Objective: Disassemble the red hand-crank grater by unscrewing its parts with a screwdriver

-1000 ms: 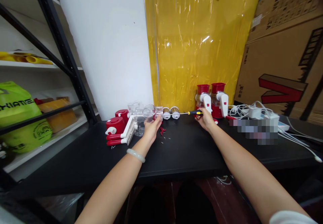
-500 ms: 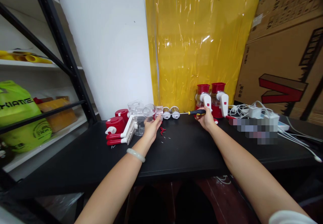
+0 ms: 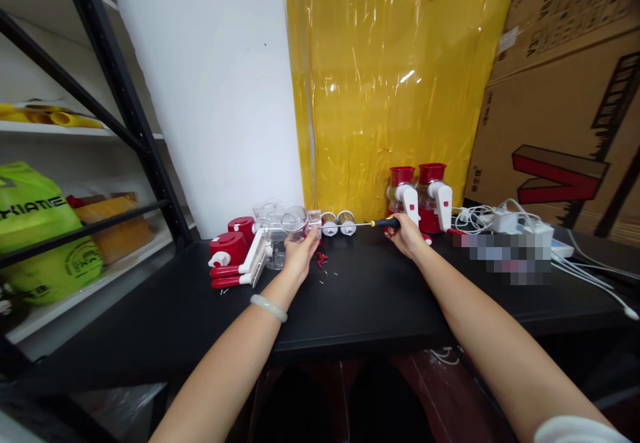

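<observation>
My left hand is closed around a clear plastic housing and holds it on its side above the black table. In my right hand is a screwdriver with a black and yellow handle. Its thin shaft runs level to the left, and the tip reaches the right end of the housing; the exact contact is too small to see. Behind the shaft lie two drum cutters with white ends. Small red parts and a few tiny screws rest just right of my left hand.
At left are red bases and white crank handles with red grips. Two assembled red and white graters stand at the back right. White cables and adapters lie further right, beside a large cardboard box.
The screwdriver and my right hand have shifted very slightly to the left. My left hand and the housing stay nearly where they were.
</observation>
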`<state>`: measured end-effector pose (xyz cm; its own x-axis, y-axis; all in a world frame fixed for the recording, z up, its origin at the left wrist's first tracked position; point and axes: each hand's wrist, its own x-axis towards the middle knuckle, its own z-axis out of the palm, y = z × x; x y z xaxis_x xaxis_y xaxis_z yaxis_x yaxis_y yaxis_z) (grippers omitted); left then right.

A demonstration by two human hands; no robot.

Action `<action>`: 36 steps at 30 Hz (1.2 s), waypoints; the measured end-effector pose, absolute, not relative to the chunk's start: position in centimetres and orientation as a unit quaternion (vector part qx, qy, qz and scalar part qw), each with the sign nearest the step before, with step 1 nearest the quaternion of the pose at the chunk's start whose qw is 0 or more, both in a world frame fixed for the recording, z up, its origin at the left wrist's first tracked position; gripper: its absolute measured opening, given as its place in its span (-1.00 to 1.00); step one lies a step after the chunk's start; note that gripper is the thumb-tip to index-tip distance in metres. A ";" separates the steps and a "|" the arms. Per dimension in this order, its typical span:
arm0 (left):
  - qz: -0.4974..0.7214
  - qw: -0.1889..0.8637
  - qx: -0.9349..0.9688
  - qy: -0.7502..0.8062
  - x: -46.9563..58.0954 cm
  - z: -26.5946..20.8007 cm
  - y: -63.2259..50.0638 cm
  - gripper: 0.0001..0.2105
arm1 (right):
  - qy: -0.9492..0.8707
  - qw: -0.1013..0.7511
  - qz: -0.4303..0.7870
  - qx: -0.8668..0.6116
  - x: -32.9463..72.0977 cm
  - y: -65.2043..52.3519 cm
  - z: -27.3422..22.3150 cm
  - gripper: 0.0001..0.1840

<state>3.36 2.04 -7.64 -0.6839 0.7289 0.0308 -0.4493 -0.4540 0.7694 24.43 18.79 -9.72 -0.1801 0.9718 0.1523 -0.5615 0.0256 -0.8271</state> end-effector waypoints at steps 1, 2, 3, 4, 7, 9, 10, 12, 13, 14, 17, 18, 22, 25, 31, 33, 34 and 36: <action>0.832 0.355 0.180 0.386 3.4 -7.6 2.0 -0.39 | -0.402 0.589 0.655 -0.249 24.5 18.8 -9.7 -0.87; 0.832 0.356 0.181 0.386 3.4 -7.6 2.0 -0.39 | -0.396 0.588 0.662 -0.244 24.6 18.8 -9.7 -0.87; 0.831 0.357 0.182 0.386 3.5 -7.6 2.0 -0.39 | -0.390 0.586 0.669 -0.237 24.7 18.8 -9.6 -0.87; 0.831 0.358 0.184 0.385 3.5 -7.7 2.0 -0.40 | -0.387 0.584 0.677 -0.228 24.9 18.8 -9.6 -0.87; 0.829 0.359 0.185 0.387 3.4 -7.7 2.1 -0.41 | -0.387 0.583 0.683 -0.209 25.1 18.8 -9.6 -0.85; 0.829 0.358 0.185 0.388 3.3 -7.8 2.2 -0.41 | -0.395 0.591 0.670 -0.216 25.0 18.9 -9.6 -0.80; 0.830 0.358 0.186 0.386 3.3 -7.8 2.2 -0.42 | -0.400 0.594 0.659 -0.229 24.9 18.9 -9.7 -0.74; 0.831 0.358 0.189 0.381 3.2 -7.9 2.2 -0.44 | -0.418 0.593 0.639 -0.257 24.6 19.1 -9.8 -0.63; 0.832 0.357 0.189 0.379 3.1 -7.9 2.2 -0.44 | -0.430 0.590 0.630 -0.266 24.6 19.1 -9.9 -0.59; 0.833 0.356 0.189 0.379 3.1 -7.9 2.2 -0.43 | -0.442 0.586 0.624 -0.269 24.5 19.1 -10.1 -0.58; 0.832 0.355 0.187 0.382 3.1 -7.9 2.2 -0.42 | -0.464 0.582 0.617 -0.257 24.5 19.1 -10.3 -0.60; 0.832 0.356 0.187 0.383 3.2 -7.9 2.2 -0.42 | -0.463 0.582 0.618 -0.253 24.6 19.0 -10.3 -0.61; 0.832 0.356 0.187 0.381 3.2 -8.0 2.2 -0.39 | -0.439 0.586 0.635 -0.246 24.5 18.8 -10.1 -0.68; 0.831 0.356 0.190 0.383 3.1 -8.0 2.3 -0.41 | -0.414 0.589 0.647 -0.252 24.4 18.7 -9.8 -0.75; 0.835 0.361 0.177 0.377 3.1 -8.0 2.3 -0.39 | -0.406 0.587 0.661 -0.232 24.4 18.9 -9.8 -0.78; 0.833 0.359 0.182 0.381 3.2 -7.9 2.2 -0.41 | -0.407 0.585 0.660 -0.240 24.5 19.0 -9.9 -0.76; 0.831 0.357 0.186 0.383 3.2 -7.9 2.2 -0.43 | -0.409 0.582 0.658 -0.247 24.5 19.1 -10.0 -0.75; 0.830 0.355 0.192 0.385 3.2 -7.8 2.2 -0.44 | -0.416 0.576 0.653 -0.261 24.6 19.2 -10.1 -0.69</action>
